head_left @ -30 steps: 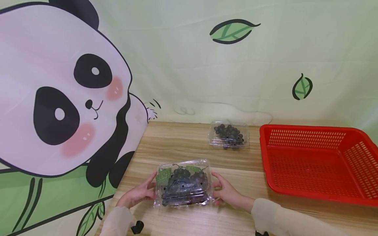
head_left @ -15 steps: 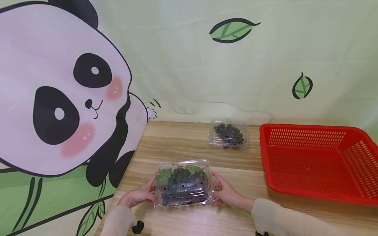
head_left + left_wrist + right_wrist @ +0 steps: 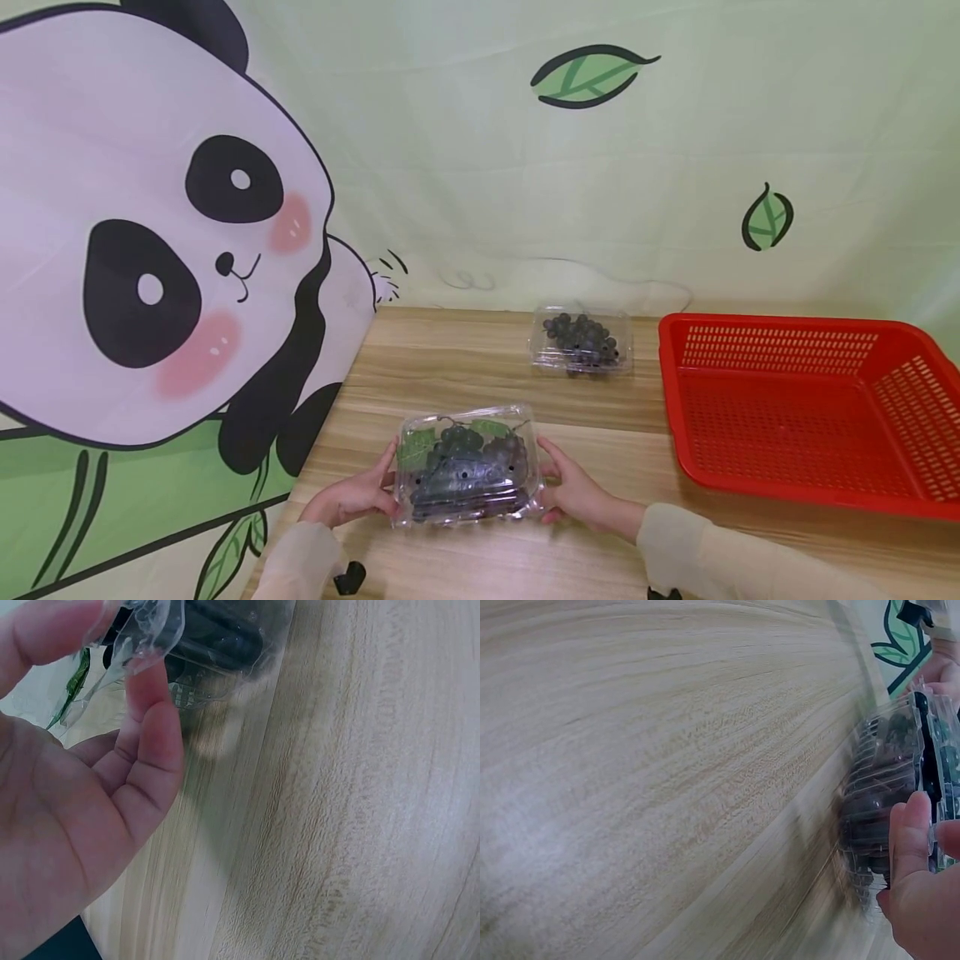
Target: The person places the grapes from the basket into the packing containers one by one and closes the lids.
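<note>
A clear plastic clamshell box (image 3: 467, 479) holds dark grapes and green leaves near the front of the wooden table. On its left side, my left hand (image 3: 351, 497) pinches the rim between thumb and fingers. My right hand (image 3: 583, 493) grips the opposite rim. In the left wrist view, curled fingers (image 3: 154, 742) hold the thin plastic edge from below, the thumb above it. The right wrist view shows the box tilted in frame, with the right thumb and fingertips (image 3: 915, 829) on its rim. Whether the box's underside touches the table is hard to tell.
A second clear clamshell box (image 3: 581, 342) with dark grapes sits at the back of the table. To the right stands a red perforated basket (image 3: 675, 417). Behind the table hangs a pale green cloth (image 3: 465, 150) printed with a panda and leaves.
My left fingers have shifted slightly on the box's edge since a second ago, the fingertips now lower on its side. The box and my right hand look almost unmoved.
</note>
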`<action>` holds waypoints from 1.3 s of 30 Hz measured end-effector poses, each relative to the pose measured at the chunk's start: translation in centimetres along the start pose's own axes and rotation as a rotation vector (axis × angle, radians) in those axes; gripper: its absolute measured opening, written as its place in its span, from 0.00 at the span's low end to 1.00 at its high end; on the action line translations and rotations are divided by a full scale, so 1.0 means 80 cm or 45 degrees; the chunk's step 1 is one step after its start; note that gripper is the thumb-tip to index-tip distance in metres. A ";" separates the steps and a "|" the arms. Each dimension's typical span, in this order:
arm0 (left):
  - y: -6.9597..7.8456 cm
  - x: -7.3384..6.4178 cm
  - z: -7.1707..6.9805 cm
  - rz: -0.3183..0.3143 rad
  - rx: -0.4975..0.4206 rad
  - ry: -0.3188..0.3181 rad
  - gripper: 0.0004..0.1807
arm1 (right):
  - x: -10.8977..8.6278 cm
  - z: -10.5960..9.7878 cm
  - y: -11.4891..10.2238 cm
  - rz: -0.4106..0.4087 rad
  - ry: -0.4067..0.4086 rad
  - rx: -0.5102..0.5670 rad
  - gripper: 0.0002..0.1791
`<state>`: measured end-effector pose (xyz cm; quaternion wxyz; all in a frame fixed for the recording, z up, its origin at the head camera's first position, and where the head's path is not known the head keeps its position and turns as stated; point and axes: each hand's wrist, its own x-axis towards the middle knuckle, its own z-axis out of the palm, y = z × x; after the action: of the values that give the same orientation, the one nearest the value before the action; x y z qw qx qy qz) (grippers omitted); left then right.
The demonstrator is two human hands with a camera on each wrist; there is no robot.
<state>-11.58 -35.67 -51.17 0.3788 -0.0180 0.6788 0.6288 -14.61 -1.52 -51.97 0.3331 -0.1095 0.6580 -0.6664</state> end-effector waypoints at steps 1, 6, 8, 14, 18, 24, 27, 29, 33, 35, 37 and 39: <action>0.001 0.000 0.001 -0.013 -0.003 0.013 0.67 | 0.000 0.000 0.000 0.000 -0.004 0.002 0.51; 0.005 -0.001 0.005 -0.062 -0.022 0.063 0.64 | -0.001 0.001 0.000 0.001 -0.015 0.016 0.51; 0.005 -0.002 0.006 -0.067 -0.034 0.064 0.64 | -0.001 0.001 -0.001 0.000 -0.018 0.020 0.51; 0.002 -0.002 0.006 -0.061 -0.040 0.070 0.64 | -0.001 0.001 -0.001 0.008 -0.021 0.020 0.51; 0.000 -0.002 0.007 -0.068 -0.036 0.092 0.64 | 0.000 0.000 0.001 0.012 -0.027 0.025 0.51; 0.001 -0.002 0.007 -0.061 -0.040 0.094 0.64 | 0.000 0.001 0.000 0.025 -0.036 0.052 0.51; 0.000 -0.003 0.007 -0.056 -0.046 0.102 0.64 | -0.001 0.002 -0.001 0.025 -0.030 0.054 0.50; 0.000 -0.003 0.007 -0.054 -0.052 0.105 0.64 | -0.001 0.003 -0.001 0.024 -0.024 0.052 0.50; -0.002 -0.002 0.006 -0.048 -0.058 0.107 0.64 | -0.001 0.004 -0.001 0.021 -0.016 0.056 0.50; -0.003 -0.002 0.006 -0.046 -0.053 0.108 0.64 | -0.001 0.004 -0.001 0.018 -0.016 0.061 0.50; -0.004 -0.002 0.006 -0.045 -0.047 0.107 0.63 | 0.000 0.004 0.000 0.014 -0.019 0.064 0.50; -0.004 -0.002 0.006 -0.045 -0.043 0.107 0.63 | 0.000 0.004 0.000 0.010 -0.021 0.067 0.50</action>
<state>-11.06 -35.43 -51.29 0.3607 -0.0629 0.6830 0.6321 -14.40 -1.77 -51.92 0.3440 -0.1036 0.6378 -0.6812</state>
